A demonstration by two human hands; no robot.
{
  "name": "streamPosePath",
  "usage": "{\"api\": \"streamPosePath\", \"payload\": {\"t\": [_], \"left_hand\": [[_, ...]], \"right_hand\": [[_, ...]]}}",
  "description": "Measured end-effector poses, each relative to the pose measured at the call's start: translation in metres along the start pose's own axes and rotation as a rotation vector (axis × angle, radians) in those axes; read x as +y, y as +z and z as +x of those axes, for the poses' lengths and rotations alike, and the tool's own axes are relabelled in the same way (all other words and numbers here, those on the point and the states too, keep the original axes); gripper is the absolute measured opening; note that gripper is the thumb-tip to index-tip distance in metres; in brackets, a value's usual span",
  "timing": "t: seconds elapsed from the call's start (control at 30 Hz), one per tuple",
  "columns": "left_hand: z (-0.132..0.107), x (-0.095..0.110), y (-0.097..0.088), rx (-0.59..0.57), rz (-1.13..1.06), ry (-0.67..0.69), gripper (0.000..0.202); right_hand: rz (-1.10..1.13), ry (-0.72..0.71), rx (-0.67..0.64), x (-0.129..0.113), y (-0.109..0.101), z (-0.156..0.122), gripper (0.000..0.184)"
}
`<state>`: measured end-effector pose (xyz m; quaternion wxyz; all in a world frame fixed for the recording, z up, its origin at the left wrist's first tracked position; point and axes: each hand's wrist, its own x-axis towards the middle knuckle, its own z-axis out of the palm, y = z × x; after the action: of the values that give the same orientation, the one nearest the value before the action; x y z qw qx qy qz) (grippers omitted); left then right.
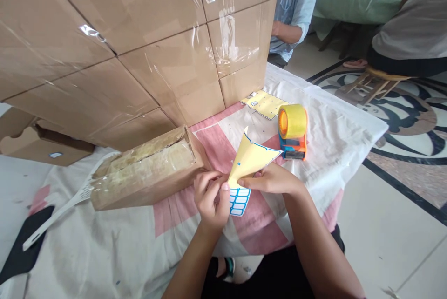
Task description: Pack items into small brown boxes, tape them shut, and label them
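Near the front of the cloth-covered table, both hands hold a sheet of sticker labels [240, 202]. Its lower part shows white labels with blue borders; the upper part is bent over, with the yellow backing facing up. My left hand [212, 199] pinches the sheet's left edge at the fold. My right hand [272, 179] grips it from the right, thumb on top and the other fingers partly hidden beneath. Just beyond my right hand stands a tape dispenser [293, 132] with a yellow roll. A second yellow sheet [266, 104] lies flat behind it.
Stacked taped cartons [167, 57] wall off the back. A worn cardboard box [146, 173] lies left of my hands, touching a white slotted spatula [66, 207]. An open carton [52, 145] is at far left. Two people [296, 5] are beyond the table at right, near a wooden stool [380, 78].
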<state>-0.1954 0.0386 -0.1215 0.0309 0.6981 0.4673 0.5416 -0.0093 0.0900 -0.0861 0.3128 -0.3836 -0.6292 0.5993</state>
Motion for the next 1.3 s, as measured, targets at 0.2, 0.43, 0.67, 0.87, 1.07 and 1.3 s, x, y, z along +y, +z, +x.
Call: {"api": "streamPosePath", "payload": {"t": [0.2,0.43,0.67,0.87,1.07,1.3], "left_hand": [[0.002,0.0,0.002,-0.009,-0.01,-0.045,0.021],[0.002,0.001,0.002,0.017,-0.011,-0.082,0.019],[0.004,0.002,0.002,0.039,-0.072,-0.108,0.019],[0.004,0.001,0.003,0.049,-0.085,-0.113,0.019],[0.0,0.0,0.003,0.009,-0.109,-0.11,0.021],[0.001,-0.002,0.004,0.009,-0.068,-0.127,0.022]], "right_hand": [[0.034,-0.016,-0.017,-0.002,-0.002,0.0,0.016],[0.055,-0.021,-0.026,0.007,-0.008,0.002,0.024],[0.238,-0.036,0.029,0.008,-0.021,0.007,0.027],[0.176,0.051,0.29,0.026,-0.026,0.019,0.032],[-0.507,-0.07,0.731,0.031,-0.027,0.037,0.064],[-0.983,0.113,0.407,0.024,-0.009,0.031,0.03]]}}
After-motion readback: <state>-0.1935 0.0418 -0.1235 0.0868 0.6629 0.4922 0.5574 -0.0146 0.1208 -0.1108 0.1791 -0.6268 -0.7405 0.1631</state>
